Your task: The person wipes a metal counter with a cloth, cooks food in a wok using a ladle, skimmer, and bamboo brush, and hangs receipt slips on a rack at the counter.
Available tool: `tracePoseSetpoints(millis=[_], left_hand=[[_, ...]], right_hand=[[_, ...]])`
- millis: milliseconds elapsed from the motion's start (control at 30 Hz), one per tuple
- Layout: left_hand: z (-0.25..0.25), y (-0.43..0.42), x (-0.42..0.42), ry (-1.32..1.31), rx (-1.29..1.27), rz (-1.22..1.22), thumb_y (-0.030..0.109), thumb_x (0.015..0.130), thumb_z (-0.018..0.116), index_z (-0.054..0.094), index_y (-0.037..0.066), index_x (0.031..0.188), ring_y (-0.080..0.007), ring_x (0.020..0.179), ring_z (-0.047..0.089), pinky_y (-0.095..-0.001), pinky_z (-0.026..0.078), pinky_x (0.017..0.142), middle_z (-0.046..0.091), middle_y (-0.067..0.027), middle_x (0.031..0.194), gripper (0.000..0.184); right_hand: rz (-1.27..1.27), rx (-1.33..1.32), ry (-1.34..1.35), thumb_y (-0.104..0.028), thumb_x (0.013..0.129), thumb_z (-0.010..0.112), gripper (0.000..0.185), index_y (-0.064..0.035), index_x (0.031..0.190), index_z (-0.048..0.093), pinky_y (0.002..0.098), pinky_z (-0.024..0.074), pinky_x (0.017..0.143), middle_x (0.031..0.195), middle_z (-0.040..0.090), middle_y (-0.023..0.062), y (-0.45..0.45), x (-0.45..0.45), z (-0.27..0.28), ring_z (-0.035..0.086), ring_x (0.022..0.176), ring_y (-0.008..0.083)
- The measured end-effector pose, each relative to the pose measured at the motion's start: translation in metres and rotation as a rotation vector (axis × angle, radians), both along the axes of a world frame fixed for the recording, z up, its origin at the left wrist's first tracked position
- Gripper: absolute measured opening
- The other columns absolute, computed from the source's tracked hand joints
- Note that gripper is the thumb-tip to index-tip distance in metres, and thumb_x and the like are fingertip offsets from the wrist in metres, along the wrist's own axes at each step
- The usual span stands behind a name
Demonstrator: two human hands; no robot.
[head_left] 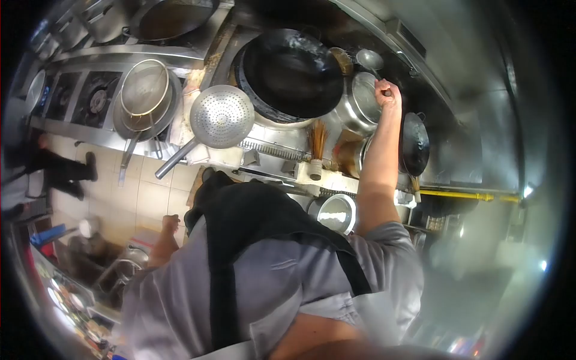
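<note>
My right hand point(389, 93) is closed around the handle of a ladle point(369, 59), its arm stretched forward. The ladle's round bowl is beyond the fist, above a metal pot point(364, 99) and beside a small strainer point(342, 61). To the left of these sits a large black wok point(291, 75) on the stove. My left hand point(171, 224) hangs low at my side over the tiled floor, fingers curled in, with nothing visible in it. A perforated skimmer point(222, 117) with a long handle lies on the stove's front edge, left of the wok.
A bamboo wok brush point(317, 147) stands at the stove's front. A mesh strainer point(144, 87) rests over a pan further left. Another wok point(414, 144) leans at the right, near a yellow pipe point(462, 195). A metal bowl point(336, 213) is close to my body. Another person point(57, 171) stands at far left.
</note>
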State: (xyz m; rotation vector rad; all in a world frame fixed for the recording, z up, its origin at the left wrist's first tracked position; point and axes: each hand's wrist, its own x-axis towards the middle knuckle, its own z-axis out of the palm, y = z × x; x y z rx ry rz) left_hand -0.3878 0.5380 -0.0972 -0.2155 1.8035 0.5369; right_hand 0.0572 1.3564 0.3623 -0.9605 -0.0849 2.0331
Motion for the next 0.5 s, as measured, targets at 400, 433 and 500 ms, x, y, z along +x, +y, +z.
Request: tracePoseSetpoints(millis=[400,433,500], left_hand=[[0.054,0.068,0.020,0.235,0.251,-0.059,0.024,0.091,0.060,0.072,-0.003,0.083,-0.0228,0.049,0.063,-0.0345,0.052,0.051,0.066,-0.0133,0.065,0.031],[0.052,0.073,0.018,0.237,0.250,-0.056,0.024,0.091,0.060,0.072,-0.003,0.083,-0.0228,0.049,0.063,-0.0345,0.052,0.051,0.066,-0.0133,0.065,0.031],[0.048,0.082,0.015,0.222,0.294,-0.121,0.025,0.090,0.061,0.071,-0.004,0.085,-0.0225,0.047,0.062,-0.0347,0.051,0.047,0.066,-0.0134,0.065,0.031]], right_hand=[[0.275,0.667,-1.858,-0.027,0.097,0.061,0.038,0.0027,0.073,0.065,0.0425,0.0471,0.047,0.060,0.064,0.0132,-0.134,0.038,-0.103,0.064,0.053,0.0271],[0.326,0.367,-1.956,-0.031,0.095,0.061,0.038,0.0040,0.082,0.069,0.0454,0.0537,0.056,0.067,0.069,0.0162,-0.146,0.030,-0.101,0.072,0.065,0.0301],[0.364,0.337,-1.952,-0.028,0.097,0.058,0.034,0.0025,0.083,0.066,0.0424,0.0527,0.052,0.065,0.067,0.0145,-0.152,0.021,-0.110,0.069,0.061,0.0273]])
